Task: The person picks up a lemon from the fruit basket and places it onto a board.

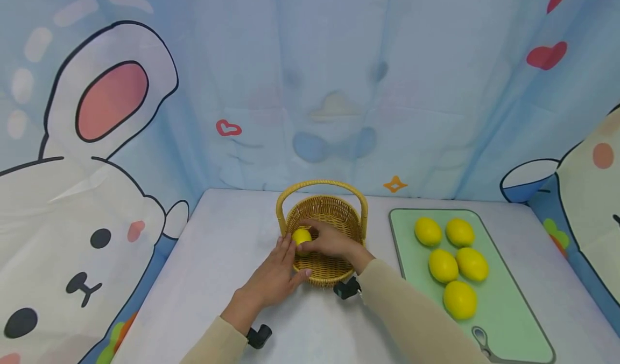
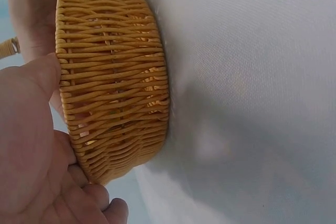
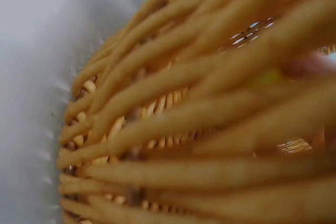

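Observation:
A woven wicker basket with an arched handle stands on the table. My left hand rests along its left rim, fingers fairly straight and thumb on the front rim. In the left wrist view that hand touches the rim beside the basket's woven wall. My right hand reaches inside and holds a yellow lemon between thumb and fingers, against the left inner wall. The right wrist view is mostly filled by blurred wicker, so the lemon barely shows there.
Right of the basket lies a green cutting board with several lemons on it and a hanging hole at its near end. A light cloth covers the table. Behind hangs a blue cartoon-print curtain.

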The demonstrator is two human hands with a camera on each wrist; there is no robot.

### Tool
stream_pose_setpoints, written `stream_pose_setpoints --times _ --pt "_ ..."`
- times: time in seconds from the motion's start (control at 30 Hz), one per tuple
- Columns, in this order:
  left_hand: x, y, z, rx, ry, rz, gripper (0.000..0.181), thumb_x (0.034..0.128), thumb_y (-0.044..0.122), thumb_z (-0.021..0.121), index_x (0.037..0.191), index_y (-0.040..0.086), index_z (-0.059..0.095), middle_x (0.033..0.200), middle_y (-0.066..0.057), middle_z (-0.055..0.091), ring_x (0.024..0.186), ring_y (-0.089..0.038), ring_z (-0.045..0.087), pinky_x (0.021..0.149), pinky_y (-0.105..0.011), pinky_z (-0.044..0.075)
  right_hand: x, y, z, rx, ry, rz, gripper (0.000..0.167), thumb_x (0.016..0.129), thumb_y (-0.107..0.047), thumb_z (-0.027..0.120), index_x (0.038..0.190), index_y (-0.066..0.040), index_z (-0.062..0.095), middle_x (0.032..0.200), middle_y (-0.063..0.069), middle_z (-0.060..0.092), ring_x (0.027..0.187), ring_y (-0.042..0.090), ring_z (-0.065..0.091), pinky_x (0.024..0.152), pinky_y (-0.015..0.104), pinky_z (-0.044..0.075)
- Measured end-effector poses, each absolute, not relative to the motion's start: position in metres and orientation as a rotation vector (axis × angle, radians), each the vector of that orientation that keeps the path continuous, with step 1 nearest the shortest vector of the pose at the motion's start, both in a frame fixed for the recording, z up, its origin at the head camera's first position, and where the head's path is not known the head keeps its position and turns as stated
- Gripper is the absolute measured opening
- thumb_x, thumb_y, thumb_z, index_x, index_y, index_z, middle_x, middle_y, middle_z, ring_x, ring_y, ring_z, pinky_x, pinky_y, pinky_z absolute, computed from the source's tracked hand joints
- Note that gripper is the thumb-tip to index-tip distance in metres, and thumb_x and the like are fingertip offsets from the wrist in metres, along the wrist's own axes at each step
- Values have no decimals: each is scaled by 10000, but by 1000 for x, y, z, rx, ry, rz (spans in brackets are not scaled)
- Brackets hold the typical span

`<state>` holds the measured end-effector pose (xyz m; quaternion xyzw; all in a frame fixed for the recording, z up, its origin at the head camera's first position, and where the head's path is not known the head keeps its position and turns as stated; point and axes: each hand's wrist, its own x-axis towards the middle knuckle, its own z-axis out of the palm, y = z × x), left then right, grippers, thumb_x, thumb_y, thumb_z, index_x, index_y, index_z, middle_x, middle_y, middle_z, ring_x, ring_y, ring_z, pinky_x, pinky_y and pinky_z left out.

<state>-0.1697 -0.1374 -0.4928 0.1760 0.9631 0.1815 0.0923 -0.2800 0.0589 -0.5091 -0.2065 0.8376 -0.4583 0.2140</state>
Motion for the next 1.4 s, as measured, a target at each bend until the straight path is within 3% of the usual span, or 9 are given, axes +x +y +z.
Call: stream_pose_setpoints --times 0.07,0.3,0.57,0.73,0.97,1.1,1.4 --pt "-170 -137 -493 530 2860 540 890 1093 622 415 1662 -29 205 1769 -200 62 1642 -356 70 1307 -500 244 -278 59 -508 -582 2321 -1247 763 955 -363 791 1602 -132 460 1503 131 574 1312 293 593 1043 450 549" --pt "-168 -136 -491 518 2851 556 895 1094 611 426 1657 -47 199 1761 -221 92 1639 -367 85 1303 -503 254 -274 55 -505 -658 2318 -1147 764 899 -270 773 1590 -129 479 1458 97 593 1103 207 594 947 389 536" --pt "-169 -137 -492 508 2848 558 905 1088 619 433 1661 -38 190 1764 -212 88 1639 -366 85 1300 -501 261 -267 51 -509 -657 2318 -1212 783 900 -307 848 1556 -99 474 1369 105 625 1075 203 621 920 365 565" --pt "-169 -137 -491 516 2849 575 912 1085 622 438 1660 -43 196 1762 -218 98 1637 -378 105 1294 -516 269 -264 53 -506 -657 2400 -1188 753 883 -211 802 1558 -123 478 1335 94 635 1035 213 613 893 385 556" --pt "-168 -134 -493 505 2877 547 887 1085 610 461 1646 -47 258 1759 -212 130 1636 -378 125 1296 -517 265 -254 64 -492 -596 2552 -1296 732 931 -180 803 1577 -163 460 1507 108 567 1133 262 648 939 442 583" --pt "-168 -132 -494 521 2914 433 897 1090 645 391 1653 -38 245 1760 -206 127 1637 -369 127 1302 -507 256 -242 75 -478 -542 2574 -1436 756 932 -172 822 1584 -190 438 1566 126 519 1181 346 671 922 450 618" --pt "-165 -131 -488 530 2943 321 878 1103 646 325 1660 -27 229 1758 -208 120 1639 -364 110 1308 -504 245 -219 95 -456 -528 2622 -1548 756 929 -176 829 1581 -218 449 1554 121 510 1230 393 647 891 439 633"
